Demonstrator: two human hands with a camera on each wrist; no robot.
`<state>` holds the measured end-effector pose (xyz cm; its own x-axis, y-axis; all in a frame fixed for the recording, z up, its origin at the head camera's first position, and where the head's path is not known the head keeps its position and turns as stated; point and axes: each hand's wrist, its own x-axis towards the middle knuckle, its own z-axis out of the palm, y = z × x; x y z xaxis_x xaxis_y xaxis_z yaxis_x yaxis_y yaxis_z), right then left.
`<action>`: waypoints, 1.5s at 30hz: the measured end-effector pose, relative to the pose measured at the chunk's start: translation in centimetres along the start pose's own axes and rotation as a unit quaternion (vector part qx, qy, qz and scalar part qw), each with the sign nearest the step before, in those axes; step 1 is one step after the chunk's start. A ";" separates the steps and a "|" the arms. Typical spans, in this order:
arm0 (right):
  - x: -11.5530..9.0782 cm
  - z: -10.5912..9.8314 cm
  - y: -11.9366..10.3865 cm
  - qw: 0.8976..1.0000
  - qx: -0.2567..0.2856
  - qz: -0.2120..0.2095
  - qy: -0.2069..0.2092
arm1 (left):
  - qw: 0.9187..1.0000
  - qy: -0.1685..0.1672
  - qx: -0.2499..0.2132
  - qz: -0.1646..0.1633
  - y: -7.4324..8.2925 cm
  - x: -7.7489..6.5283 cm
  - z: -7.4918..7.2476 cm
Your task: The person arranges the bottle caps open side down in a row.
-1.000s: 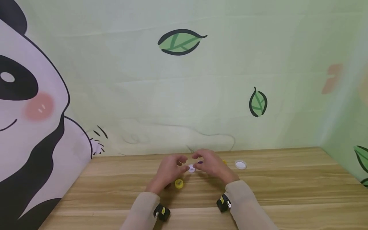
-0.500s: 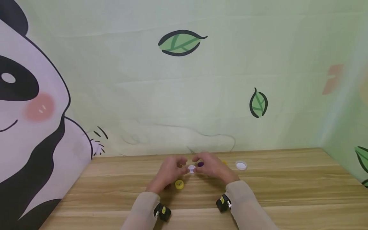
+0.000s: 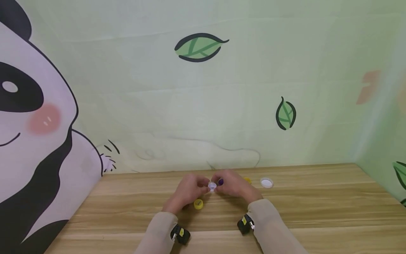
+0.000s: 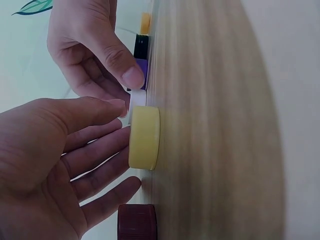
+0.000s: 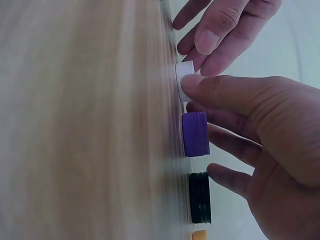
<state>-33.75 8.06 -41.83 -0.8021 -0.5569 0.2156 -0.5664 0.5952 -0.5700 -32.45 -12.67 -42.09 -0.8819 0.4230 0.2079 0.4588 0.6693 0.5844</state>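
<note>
A small white bottle cap (image 3: 212, 186) lies on the wooden table between the fingertips of both hands. My right hand (image 3: 231, 183) pinches it, the thumb resting against its side in the right wrist view. Close to its other side is my left hand (image 3: 188, 188), with thumb and fingers spread apart and fairly straight; the contact is partly hidden. A yellow cap (image 4: 145, 137) lies nearer to me, by the left hand, and a dark red cap (image 4: 137, 221) is beside it. Under the right hand's fingers are a purple cap (image 5: 195, 134) and a dark green cap (image 5: 200, 197).
An orange-yellow cap (image 3: 247, 180) shows just behind the right hand. Further right on the table (image 3: 301, 218) lies a white round lid (image 3: 266, 182). A printed cloth wall (image 3: 152, 106) with a panda and leaves stands behind the table's far edge.
The fingertips have shifted slightly around the white bottle cap, and more of it shows now. The other caps have stayed in place; the view has tilted a little.
</note>
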 end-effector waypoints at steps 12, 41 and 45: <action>0.0 0.1 -0.3 1.000 -0.006 0.015 0.009 | 1.000 -0.007 -0.005 0.002 0.1 -0.1 -0.1; -0.6 -0.1 -0.2 0.994 0.081 0.026 0.073 | 0.996 0.073 -0.041 0.015 -0.4 -0.3 -0.1; -0.6 -0.1 -0.2 0.992 0.093 0.020 0.079 | 0.996 0.072 -0.053 0.013 -0.3 -0.2 -0.2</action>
<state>-33.17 8.35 -41.82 -0.8514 -0.4279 0.3035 -0.5005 0.4892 -0.7143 -32.46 -13.08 -42.19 -0.8796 0.3432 0.3295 0.4747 0.5869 0.6559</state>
